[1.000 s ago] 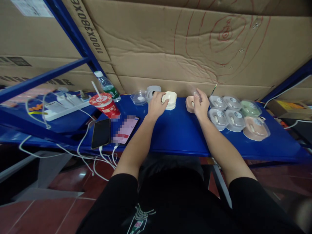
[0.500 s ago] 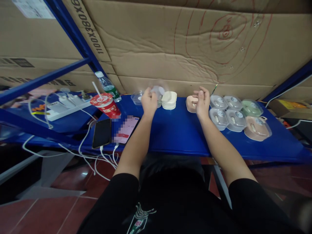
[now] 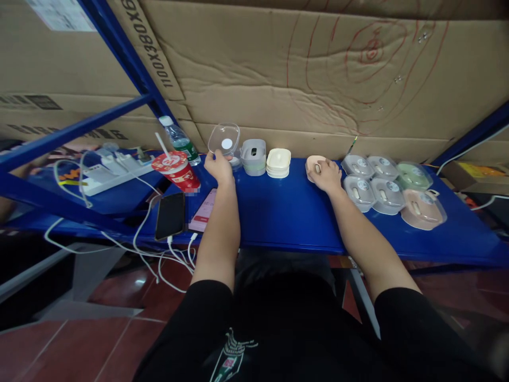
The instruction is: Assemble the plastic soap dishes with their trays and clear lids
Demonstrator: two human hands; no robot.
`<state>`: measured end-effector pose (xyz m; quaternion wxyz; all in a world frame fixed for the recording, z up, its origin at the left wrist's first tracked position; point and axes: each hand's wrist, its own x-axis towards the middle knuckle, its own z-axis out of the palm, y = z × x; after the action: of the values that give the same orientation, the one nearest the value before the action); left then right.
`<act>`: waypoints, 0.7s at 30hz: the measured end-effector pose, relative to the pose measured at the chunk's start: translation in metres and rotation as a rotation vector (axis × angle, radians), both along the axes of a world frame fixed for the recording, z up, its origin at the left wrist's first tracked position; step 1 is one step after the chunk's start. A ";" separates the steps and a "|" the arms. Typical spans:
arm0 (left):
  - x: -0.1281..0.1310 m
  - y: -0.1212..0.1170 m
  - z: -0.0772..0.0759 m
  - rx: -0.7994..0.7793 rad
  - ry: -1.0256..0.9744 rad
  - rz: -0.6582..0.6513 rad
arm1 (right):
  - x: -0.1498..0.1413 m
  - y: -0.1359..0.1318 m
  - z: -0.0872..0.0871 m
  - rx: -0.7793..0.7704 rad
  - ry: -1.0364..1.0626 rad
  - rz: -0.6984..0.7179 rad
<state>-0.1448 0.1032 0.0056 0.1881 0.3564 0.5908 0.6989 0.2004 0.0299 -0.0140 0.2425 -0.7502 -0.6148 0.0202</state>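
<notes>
My left hand is closed on the lower edge of a clear plastic lid, held tilted up with a white round sticker on it. Under the lid, another clear piece lies on the table, partly hidden. To its right stand a stack of greyish translucent containers and a small stack of cream containers. My right hand lies over a pink container, its fingers bent round the side. A small oval piece shows by the thumb; the rest of the container is covered by the hand.
Several lidded containers stand in rows at the right of the blue table. Left are a red cup with a straw, a water bottle, two phones with white cables and a power strip. Cardboard stands behind.
My left hand has moved left, carrying the clear lid away from beside the cream stack; the greyish stack now shows. My right hand has come down from above onto the pink container.
</notes>
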 end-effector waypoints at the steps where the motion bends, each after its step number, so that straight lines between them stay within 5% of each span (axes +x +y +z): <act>1: 0.000 0.000 -0.001 -0.023 -0.016 0.013 | 0.000 0.001 -0.001 -0.006 0.004 0.007; 11: 0.003 0.005 -0.009 -0.163 -0.097 -0.015 | 0.001 0.003 -0.005 -0.043 -0.002 0.041; 21: 0.003 0.012 -0.011 -0.057 -0.112 0.032 | 0.002 0.001 -0.004 -0.096 -0.018 0.023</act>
<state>-0.1419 0.1153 -0.0058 0.2197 0.3019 0.6049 0.7034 0.2020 0.0311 -0.0180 0.2005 -0.7540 -0.6239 0.0455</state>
